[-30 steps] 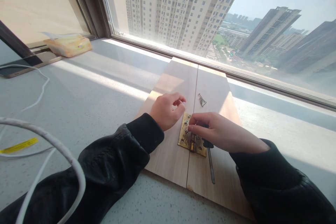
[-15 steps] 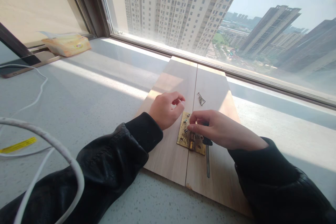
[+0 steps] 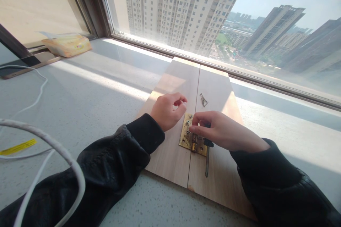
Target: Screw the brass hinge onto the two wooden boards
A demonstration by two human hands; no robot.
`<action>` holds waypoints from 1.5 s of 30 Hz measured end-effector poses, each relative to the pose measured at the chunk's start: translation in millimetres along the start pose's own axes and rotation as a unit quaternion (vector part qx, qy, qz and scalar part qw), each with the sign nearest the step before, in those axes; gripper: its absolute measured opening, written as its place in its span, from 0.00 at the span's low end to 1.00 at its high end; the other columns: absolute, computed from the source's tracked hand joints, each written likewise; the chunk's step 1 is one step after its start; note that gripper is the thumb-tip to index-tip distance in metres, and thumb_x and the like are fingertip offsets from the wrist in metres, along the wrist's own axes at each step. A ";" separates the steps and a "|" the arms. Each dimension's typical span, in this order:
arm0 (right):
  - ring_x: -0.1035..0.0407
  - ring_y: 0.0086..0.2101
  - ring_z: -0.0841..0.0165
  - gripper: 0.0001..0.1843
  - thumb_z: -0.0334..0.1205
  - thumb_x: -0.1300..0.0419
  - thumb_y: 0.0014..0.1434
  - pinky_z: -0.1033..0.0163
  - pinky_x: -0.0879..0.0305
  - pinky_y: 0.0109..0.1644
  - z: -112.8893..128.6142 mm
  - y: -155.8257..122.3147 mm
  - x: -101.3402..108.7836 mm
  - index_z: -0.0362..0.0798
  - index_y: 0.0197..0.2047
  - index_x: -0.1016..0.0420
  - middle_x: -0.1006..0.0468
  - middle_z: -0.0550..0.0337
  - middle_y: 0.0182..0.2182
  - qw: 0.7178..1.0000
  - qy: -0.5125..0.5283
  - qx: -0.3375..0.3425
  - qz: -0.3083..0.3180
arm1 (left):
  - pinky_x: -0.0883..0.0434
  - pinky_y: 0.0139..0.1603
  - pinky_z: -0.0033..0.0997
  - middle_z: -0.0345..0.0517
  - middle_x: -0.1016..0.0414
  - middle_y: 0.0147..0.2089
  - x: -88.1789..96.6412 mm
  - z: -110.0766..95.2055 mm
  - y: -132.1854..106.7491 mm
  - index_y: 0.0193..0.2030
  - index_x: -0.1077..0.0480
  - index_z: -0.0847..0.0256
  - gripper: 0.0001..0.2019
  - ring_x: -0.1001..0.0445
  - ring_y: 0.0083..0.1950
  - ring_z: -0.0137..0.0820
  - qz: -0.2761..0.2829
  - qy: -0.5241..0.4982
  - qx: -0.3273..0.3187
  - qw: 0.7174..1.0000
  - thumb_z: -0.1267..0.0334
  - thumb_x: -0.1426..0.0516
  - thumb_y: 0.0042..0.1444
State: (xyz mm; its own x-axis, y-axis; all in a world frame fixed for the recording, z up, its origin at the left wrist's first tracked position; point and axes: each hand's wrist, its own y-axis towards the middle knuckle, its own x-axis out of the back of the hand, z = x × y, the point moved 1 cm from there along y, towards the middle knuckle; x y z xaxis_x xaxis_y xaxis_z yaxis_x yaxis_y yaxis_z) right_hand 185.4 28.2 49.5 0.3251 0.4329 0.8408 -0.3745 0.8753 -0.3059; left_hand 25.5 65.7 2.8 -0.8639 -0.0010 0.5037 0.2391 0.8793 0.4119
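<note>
A brass hinge (image 3: 185,139) lies opened flat across the seam between two pale wooden boards (image 3: 170,165), with several screws standing in its left leaf. My right hand (image 3: 218,131) is closed over the hinge's right leaf. Tucked in its fingers is a screwdriver (image 3: 207,161) with a dark handle, its shaft pointing toward me. Thumb and forefinger of that hand meet at a screw (image 3: 188,132) in the left leaf. Just left of the hinge, my left hand (image 3: 167,110) is curled, thumb against forefinger; anything inside is hidden. Loose screws (image 3: 204,100) rest on the right board.
White cables (image 3: 77,170) loop over the speckled sill (image 3: 112,78) at left, beside a yellow label (image 3: 18,146). A tissue pack (image 3: 68,45) and a phone (image 3: 29,65) lie in the far left corner. Window glass and its frame (image 3: 138,45) border the far side.
The screwdriver's shaft has swung slightly left as my right fingers shift at the screw. My left hand stays almost where it was.
</note>
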 end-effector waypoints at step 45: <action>0.40 0.21 0.74 0.06 0.41 0.42 0.51 0.68 0.48 0.24 19.9 -14.4 2.6 0.52 0.34 0.28 0.33 0.66 0.20 0.997 -0.045 0.055 -0.012 | 0.38 0.26 0.23 0.40 0.28 0.27 -0.1 0.5 -0.5 0.34 0.27 0.64 0.08 0.37 0.25 0.23 0.005 -0.011 0.000 1.000 0.67 0.48 0.52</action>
State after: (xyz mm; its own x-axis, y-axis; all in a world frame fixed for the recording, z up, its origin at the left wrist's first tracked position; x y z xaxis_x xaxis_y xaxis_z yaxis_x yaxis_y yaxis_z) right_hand 174.4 12.4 65.0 0.2580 0.3873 0.8851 -0.4626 0.8538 -0.2388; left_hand 25.2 65.5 2.2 -0.8706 0.0187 0.4916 0.2482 0.8794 0.4061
